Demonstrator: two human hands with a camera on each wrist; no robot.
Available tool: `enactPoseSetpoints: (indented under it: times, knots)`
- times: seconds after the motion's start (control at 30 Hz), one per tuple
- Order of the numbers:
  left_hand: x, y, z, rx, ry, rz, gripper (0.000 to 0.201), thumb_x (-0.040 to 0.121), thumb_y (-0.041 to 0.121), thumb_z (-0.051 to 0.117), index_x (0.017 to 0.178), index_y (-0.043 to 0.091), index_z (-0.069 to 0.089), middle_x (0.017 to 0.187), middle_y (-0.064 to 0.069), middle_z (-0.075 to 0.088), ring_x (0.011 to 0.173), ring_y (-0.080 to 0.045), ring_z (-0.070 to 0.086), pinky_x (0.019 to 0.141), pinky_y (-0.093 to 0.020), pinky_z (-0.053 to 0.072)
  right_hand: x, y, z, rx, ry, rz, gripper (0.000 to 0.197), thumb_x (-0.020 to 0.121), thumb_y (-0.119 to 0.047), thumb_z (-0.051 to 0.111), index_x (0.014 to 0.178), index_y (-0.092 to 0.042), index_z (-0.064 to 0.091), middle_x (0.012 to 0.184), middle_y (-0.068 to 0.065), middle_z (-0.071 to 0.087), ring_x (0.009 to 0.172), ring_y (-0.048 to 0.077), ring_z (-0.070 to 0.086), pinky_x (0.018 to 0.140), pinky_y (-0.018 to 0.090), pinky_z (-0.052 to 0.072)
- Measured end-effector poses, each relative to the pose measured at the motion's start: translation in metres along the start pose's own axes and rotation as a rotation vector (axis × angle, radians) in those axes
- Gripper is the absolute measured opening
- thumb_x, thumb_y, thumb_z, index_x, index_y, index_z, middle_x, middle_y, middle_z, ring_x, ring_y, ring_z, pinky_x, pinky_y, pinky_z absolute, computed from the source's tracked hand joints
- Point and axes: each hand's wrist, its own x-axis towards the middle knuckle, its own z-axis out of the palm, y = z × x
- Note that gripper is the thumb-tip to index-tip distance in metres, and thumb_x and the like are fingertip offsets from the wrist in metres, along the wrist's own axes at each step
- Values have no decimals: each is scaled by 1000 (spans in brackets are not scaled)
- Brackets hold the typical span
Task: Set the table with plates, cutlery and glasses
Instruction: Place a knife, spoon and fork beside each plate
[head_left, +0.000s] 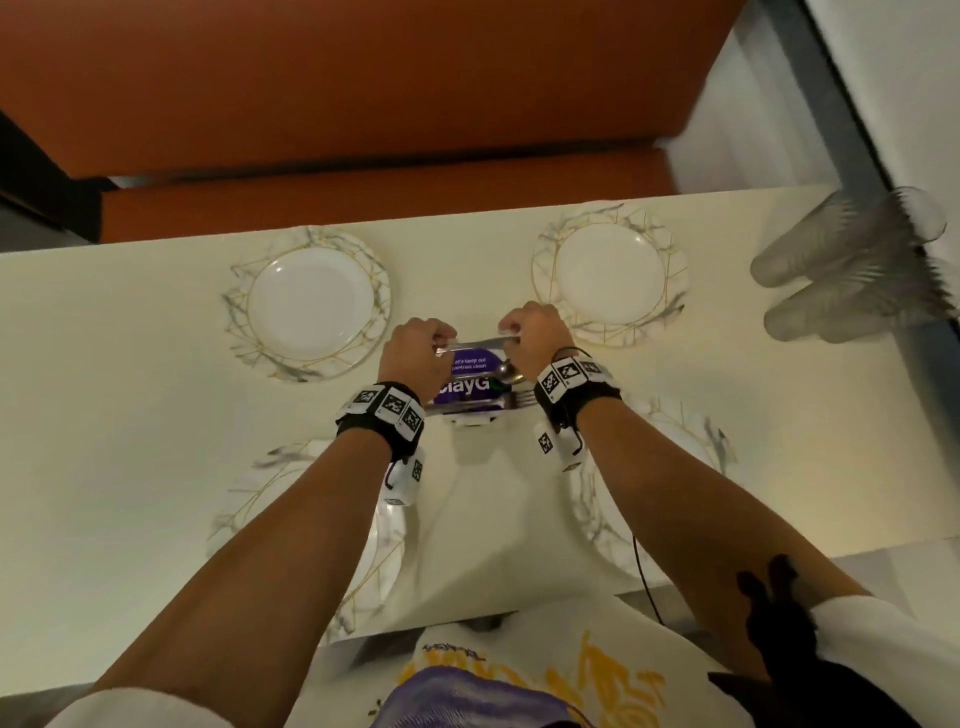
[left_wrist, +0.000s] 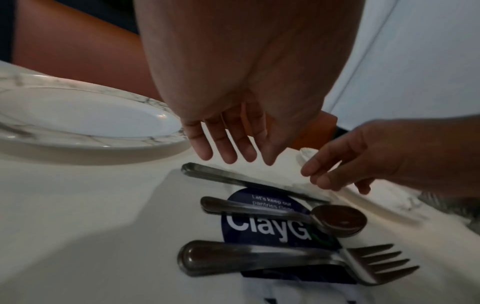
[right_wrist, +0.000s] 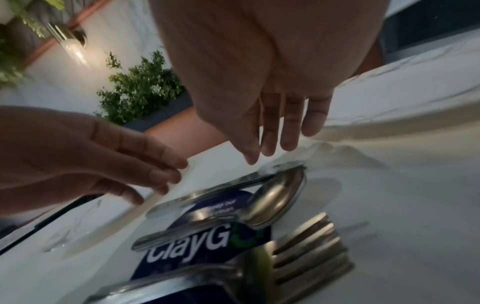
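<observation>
- Left of the left hand (head_left: 415, 353), two round white plates with grey-and-gold marbled rims are set on the cream table (head_left: 130, 389). One plate (head_left: 236, 332) lies beyond the hand and one (head_left: 379, 561) lies under its forearm.
- The left hand's fingers (left_wrist: 223, 144) hang straight and spread just above the handle of the steel table knife (left_wrist: 233, 181). It grips nothing, and I cannot tell if it touches the knife.
- Between the hands, the knife, a steel spoon (left_wrist: 272, 211) and steel forks (left_wrist: 285, 261) lie in a group across a purple "ClayGo" sign (left_wrist: 259, 228). No cutlery is beside any plate.
- The right hand (head_left: 530, 338) has relaxed, uncurled fingers over the knife's blade end and holds nothing.
- Right of that hand are two matching plates, one (head_left: 675, 270) beyond it and one (head_left: 696, 441) under its forearm.
- Well to the right of it, the clear ribbed plastic cups (head_left: 841, 270) lie on their sides in stacks at the table's edge.
- Assessment: the plates are done. The cutlery is about to be sorted, and the glasses are untouched.
</observation>
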Motion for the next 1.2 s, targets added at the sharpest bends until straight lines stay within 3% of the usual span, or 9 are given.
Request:
enactPoseSetpoints:
  times: [0.1, 0.23, 0.33, 0.47, 0.8, 1.07, 1.2]
  knots:
    - [15, 5, 11, 252, 1, 41, 33, 89, 19, 72, 122, 24, 71, 125, -3, 63, 119, -27, 54, 102, -44, 46, 14, 8, 2, -87, -44, -61, 30, 89, -18, 68, 119, -22, 69, 117, 2, 61, 115, 25, 49, 98, 40, 48]
    - [24, 6, 18, 333, -35, 50, 33, 90, 17, 72, 122, 25, 71, 122, -2, 63, 118, -26, 52, 102, -44, 43, 28, 10, -1, -198, -146, -176, 22, 91, -22, 65, 113, -23, 71, 112, 1, 58, 111, 24, 47, 95, 38, 41]
    - [28, 7, 17, 348, -46, 63, 25, 91, 13, 70, 112, 25, 75, 112, -2, 66, 111, -28, 55, 96, -45, 47, 33, 11, -3, -226, -152, -238, 16, 91, -19, 64, 106, -20, 72, 108, 0, 60, 110, 23, 47, 96, 37, 39]
    - [31, 7, 15, 317, -68, 69, 25, 88, 2, 69, 98, 23, 78, 100, -3, 69, 102, -28, 58, 89, -44, 51, 36, 11, -1, -272, -182, -274, 16, 91, -18, 64, 105, -17, 70, 110, 3, 59, 111, 24, 48, 98, 40, 45]
    - [37, 8, 13, 274, -149, 72, 19, 87, 1, 74, 103, 13, 77, 103, -12, 68, 103, -31, 60, 88, -49, 54, 43, 10, -4, -285, -266, -277, 19, 92, -18, 59, 111, -16, 61, 115, 4, 61, 116, 25, 45, 99, 42, 42]
    - [27, 6, 7, 183, -62, 118, 13, 92, 3, 68, 101, 11, 72, 96, -6, 68, 94, -24, 57, 85, -43, 51, 46, 2, -21, -247, -137, -319, 15, 92, -22, 59, 104, -24, 67, 106, -1, 59, 111, 25, 44, 93, 41, 39]
    - [21, 10, -8, -4, 60, 11, 10, 92, 7, 73, 102, 9, 75, 94, -5, 71, 87, -21, 63, 82, -33, 53, 50, -16, -49, -167, 8, -326, 19, 90, -31, 63, 109, -27, 66, 114, 0, 58, 113, 25, 45, 94, 43, 40]
